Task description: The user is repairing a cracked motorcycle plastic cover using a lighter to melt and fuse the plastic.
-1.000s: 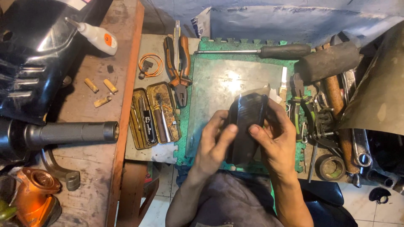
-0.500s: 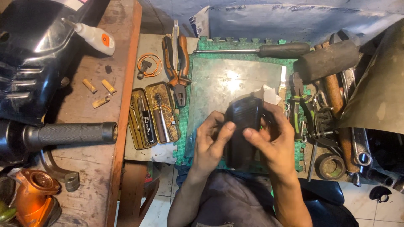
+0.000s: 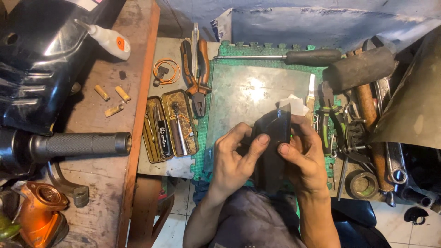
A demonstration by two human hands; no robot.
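Black curved plastic piece (image 3: 271,147) now turned more upright than 1 second ago, clamped between fingers of left hand (image 3: 234,163) and right hand (image 3: 305,160), above the counter (image 3: 248,92).

A: The black part (image 3: 272,151) looks like matt plastic; the plate (image 3: 257,92) beneath is dull, scuffed metal with a glare spot.
B: The green mat (image 3: 229,49) looks foam, the bench (image 3: 98,115) rough worn wood, the handlebar grip (image 3: 80,144) knurled rubber

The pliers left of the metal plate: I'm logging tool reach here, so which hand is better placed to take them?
Probably the left hand: it is on the same side as the orange-handled pliers. The right hand would have to cross the black part both hold.
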